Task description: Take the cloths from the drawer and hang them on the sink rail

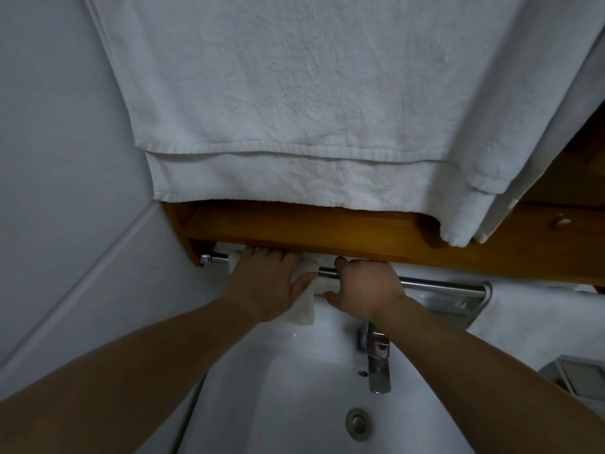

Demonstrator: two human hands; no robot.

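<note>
A small white cloth [306,308] hangs over the left part of the chrome sink rail [435,284], under a wooden shelf. My left hand [266,280] lies over the cloth on the rail, fingers reaching over the top and thumb against the cloth's front. My right hand [366,286] is just to its right, fingers curled over the rail and thumb at the cloth's right edge. Much of the cloth is hidden beneath both hands. The drawer is out of view.
A large white towel [294,109] hangs down from above in front of the wooden shelf [327,232]. Below are the white basin [262,404], a chrome tap [378,358] and the drain [358,422]. White walls close in on the left.
</note>
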